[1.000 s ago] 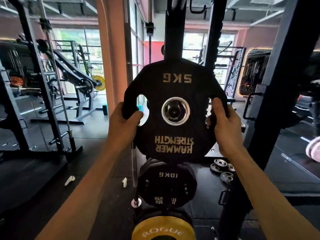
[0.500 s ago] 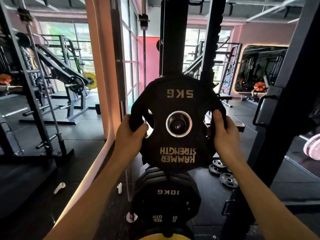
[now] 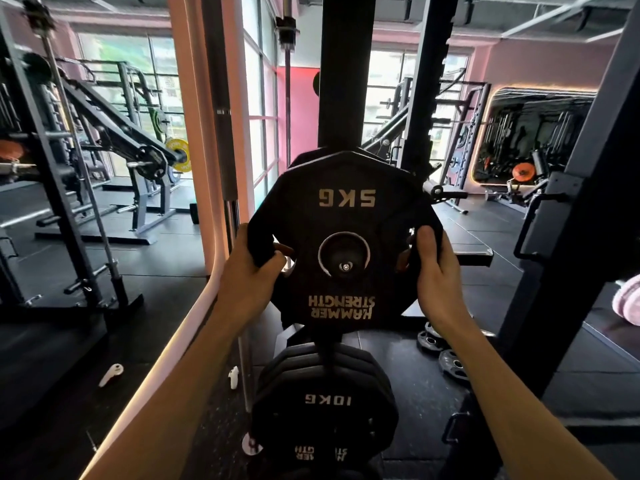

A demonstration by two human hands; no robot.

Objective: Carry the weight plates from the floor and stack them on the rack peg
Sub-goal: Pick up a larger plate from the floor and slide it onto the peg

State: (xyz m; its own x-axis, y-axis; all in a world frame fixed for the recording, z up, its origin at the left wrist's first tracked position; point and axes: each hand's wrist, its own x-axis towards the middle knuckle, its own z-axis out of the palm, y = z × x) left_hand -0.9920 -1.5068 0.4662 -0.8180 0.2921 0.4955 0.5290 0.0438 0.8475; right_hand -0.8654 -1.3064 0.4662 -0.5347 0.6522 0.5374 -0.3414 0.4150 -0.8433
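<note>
A black 5 kg weight plate [image 3: 346, 216] marked "HAMMER STRENGTH" hangs upright and upside down in front of the black rack upright [image 3: 344, 74]. The rack peg [image 3: 344, 266] shows through the plate's centre hole, with its end bolt visible. My left hand [image 3: 251, 275] grips the plate's left edge, fingers through a grip slot. My right hand [image 3: 436, 271] grips the right edge the same way. More black plates sit behind this one on the same peg. Below, a stack of 10 kg plates [image 3: 325, 403] hangs on a lower peg.
Several small plates [image 3: 446, 351] lie on the black rubber floor to the right of the rack. A slanted black rack post [image 3: 568, 237] stands close on the right. A vertical barbell [image 3: 228, 188] stands left of the plate. Two white objects [image 3: 110, 374] lie on the floor at left.
The 5 kg plate has moved away from me onto the peg, whose end now shows inside the centre hole. Both hands kept their grip on the plate's edges.
</note>
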